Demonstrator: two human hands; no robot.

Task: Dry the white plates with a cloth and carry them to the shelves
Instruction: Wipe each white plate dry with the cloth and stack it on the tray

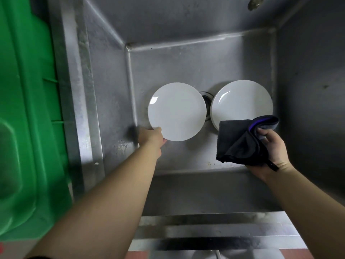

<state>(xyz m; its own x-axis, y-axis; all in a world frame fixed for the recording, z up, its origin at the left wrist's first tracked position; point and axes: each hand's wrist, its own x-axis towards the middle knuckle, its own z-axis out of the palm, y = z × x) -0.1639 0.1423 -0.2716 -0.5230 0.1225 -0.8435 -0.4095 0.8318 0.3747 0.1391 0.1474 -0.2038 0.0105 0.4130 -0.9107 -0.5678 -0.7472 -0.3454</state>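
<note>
Two white plates lie in a deep steel sink (168,62). My left hand (154,137) pinches the near-left rim of the left plate (177,111), thumb on top and fingers underneath. The right plate (242,103) sits flat on the sink floor; it looks like a small stack, and its near edge is hidden by a dark grey cloth (240,141) with a purple-edged fold. My right hand (274,148) grips that cloth, holding it above the near right of the sink floor.
A drain (206,97) shows between the two plates. A large green plastic bin (28,109) stands against the sink's left side. The sink's front rim (214,227) runs across the bottom, and a tap end (254,2) hangs at the top right.
</note>
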